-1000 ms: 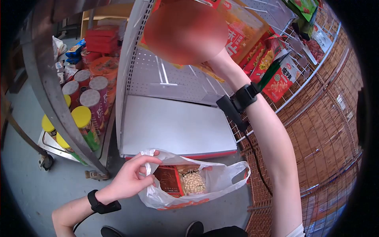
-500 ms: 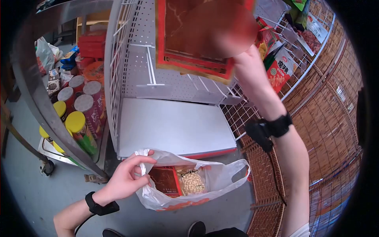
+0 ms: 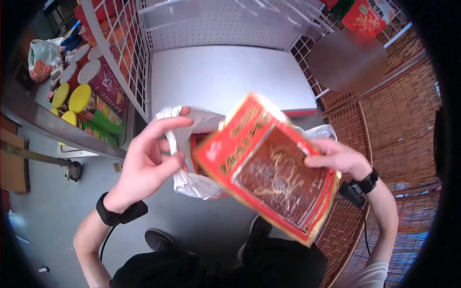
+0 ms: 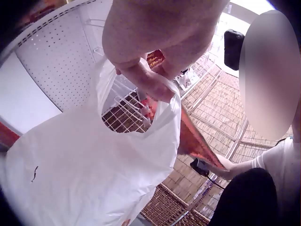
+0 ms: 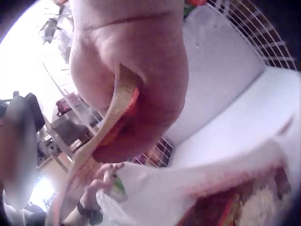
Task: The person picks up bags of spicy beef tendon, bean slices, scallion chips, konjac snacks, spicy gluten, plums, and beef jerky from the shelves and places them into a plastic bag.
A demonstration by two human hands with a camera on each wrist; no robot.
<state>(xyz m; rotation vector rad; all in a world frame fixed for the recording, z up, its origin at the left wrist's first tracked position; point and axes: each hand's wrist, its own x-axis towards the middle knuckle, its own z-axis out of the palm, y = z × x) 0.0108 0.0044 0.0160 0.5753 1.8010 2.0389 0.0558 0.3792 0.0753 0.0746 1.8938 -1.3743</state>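
Observation:
My left hand [image 3: 149, 161] grips one gathered handle of a white plastic bag [image 3: 194, 187], holding its mouth up in front of the shelf. My right hand [image 3: 338, 157] pinches the edge of a flat red and brown snack packet [image 3: 273, 173], thumb on its front. The packet is tilted over the bag and covers most of its opening in the head view. Inside the bag, the right wrist view shows another red packet [image 5: 207, 209] beside a pack of pale nuts [image 5: 256, 207]. The left wrist view shows the bag handle stretched over the left fingers.
Behind the bag is a low white shelf [image 3: 216, 72] with wire side panels. At left, a metal cart carries yellow-lidded cans [image 3: 79, 98] and purple tubes [image 3: 98, 81]. A woven wicker panel [image 3: 398, 129] stands at right, with a red snack bag [image 3: 367, 19] hanging above.
My right hand has brought the red packet down from the upper rack to the bag. The left hand keeps its hold on the handle. The head view has tilted downward.

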